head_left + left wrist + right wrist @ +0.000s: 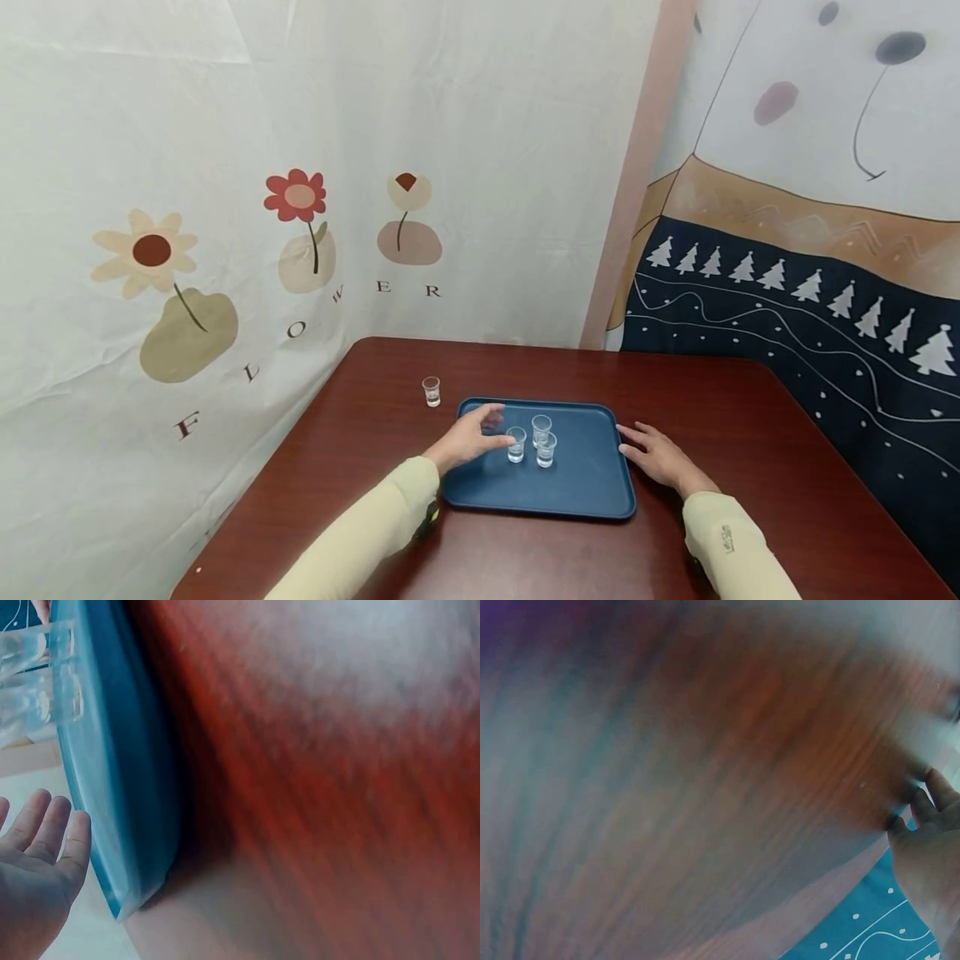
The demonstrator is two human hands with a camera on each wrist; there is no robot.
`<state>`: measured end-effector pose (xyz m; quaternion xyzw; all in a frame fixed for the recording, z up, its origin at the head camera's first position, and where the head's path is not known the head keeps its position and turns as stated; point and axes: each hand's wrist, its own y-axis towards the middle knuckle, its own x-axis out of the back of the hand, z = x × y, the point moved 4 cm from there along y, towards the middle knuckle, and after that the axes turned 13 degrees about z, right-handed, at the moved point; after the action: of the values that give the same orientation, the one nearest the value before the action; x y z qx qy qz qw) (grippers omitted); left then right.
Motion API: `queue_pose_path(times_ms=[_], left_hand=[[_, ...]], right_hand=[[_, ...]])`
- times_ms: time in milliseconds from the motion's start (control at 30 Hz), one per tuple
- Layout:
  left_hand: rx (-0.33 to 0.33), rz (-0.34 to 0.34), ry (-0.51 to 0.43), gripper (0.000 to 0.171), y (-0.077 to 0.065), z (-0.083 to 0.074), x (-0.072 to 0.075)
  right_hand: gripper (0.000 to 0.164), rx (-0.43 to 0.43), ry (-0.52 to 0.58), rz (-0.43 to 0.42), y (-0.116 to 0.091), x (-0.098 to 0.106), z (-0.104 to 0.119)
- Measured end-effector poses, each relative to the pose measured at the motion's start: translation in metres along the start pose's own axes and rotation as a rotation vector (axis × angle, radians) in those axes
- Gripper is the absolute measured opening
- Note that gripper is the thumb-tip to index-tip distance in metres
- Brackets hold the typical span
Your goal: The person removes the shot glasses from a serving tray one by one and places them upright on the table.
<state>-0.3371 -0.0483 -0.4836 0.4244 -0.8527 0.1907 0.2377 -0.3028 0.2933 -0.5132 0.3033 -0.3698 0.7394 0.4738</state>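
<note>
Three clear shot glasses stand close together on a blue tray (585, 492). My left hand (471, 437) reaches over the tray's left side, its thumb overlapping the nearest shot glass (516, 450) in the head view. The left fingers are spread and loosely bent. Just right of that glass are the second shot glass (542, 425) at the back and the third shot glass (547, 454) in front. My right hand (660, 457) lies low beside the tray's right edge, fingers extended with the tips right at the rim.
A fourth similar glass (432, 392) stands on the dark red wooden table (360, 467), beyond the tray's back left corner. Behind the table hang a white flower-print curtain (510, 208) and a curtain with trees (750, 317).
</note>
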Motion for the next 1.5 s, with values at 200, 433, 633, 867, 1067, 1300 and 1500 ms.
queue_pose_path(times_ms=[200, 433, 633, 867, 1067, 1300, 1500], left_hand=[[-0.010, 0.025, -0.006, 0.067, 0.000, -0.002, -0.010], [-0.032, 0.002, 0.028, 0.042, 0.001, -0.004, -0.017], [-0.046, -0.003, 0.062, 0.027, 0.003, -0.006, -0.020], [-0.069, -0.013, 0.058, 0.024, 0.001, -0.007, -0.015], [-0.074, -0.050, 0.070, 0.028, -0.002, -0.007, -0.004], [-0.055, -0.112, 0.069, 0.029, -0.007, -0.006, 0.012], [-0.046, -0.172, 0.038, 0.027, -0.012, -0.002, 0.026]], right_hand=[[0.055, 0.004, -0.004, -0.004, 0.000, 0.000, 0.001], [0.055, 0.001, 0.002, -0.003, -0.002, 0.001, 0.003], [0.056, 0.002, 0.006, 0.004, -0.003, 0.001, 0.002], [0.056, 0.000, 0.019, 0.010, -0.003, 0.000, 0.000], [0.057, 0.004, 0.010, 0.008, -0.001, 0.000, -0.001], [0.057, 0.009, 0.009, 0.005, -0.001, 0.000, 0.000], [0.056, 0.011, 0.012, 0.007, -0.002, 0.000, 0.000]])
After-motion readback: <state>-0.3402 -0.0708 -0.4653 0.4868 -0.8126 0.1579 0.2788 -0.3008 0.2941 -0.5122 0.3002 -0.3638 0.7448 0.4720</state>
